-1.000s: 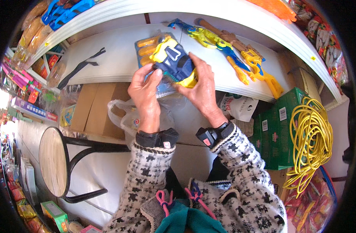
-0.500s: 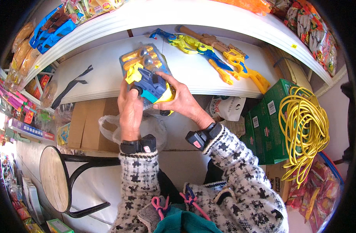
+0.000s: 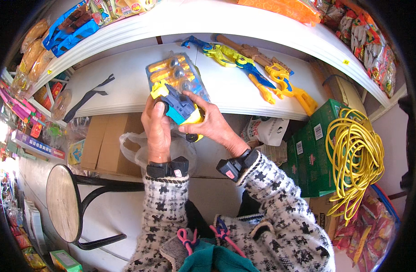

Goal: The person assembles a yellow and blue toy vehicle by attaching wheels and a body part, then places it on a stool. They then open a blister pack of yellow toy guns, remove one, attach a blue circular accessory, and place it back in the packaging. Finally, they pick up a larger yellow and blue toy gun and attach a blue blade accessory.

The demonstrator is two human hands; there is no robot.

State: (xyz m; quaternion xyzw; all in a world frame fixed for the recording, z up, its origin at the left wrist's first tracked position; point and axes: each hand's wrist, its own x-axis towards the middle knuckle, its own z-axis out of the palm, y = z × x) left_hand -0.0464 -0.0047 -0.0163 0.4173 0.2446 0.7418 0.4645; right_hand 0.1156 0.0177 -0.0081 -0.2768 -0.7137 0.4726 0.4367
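Toy vehicle (image 3: 181, 109) in 2-hand grasp near edge of white shelf (image 3: 126, 81)
Left hand (image 3: 157, 124) gripping its 8 o'clock side, right hand (image 3: 210, 121) clasping its 4 o'clock side; blister pack (image 3: 169, 70) just past it at 12 o'clock, blue-yellow toy gun (image 3: 241, 60) and brown-yellow toy gun (image 3: 276, 70) on shelf at 2 o'clock

- toy vehicle (image 3: 178, 108): dark blue top, teal side, yellow at both ends, black wheels
- looks whole
- tilted, one yellow end upper left, other lower right
- held between left hand (image 3: 156, 124) and right hand (image 3: 213, 123)
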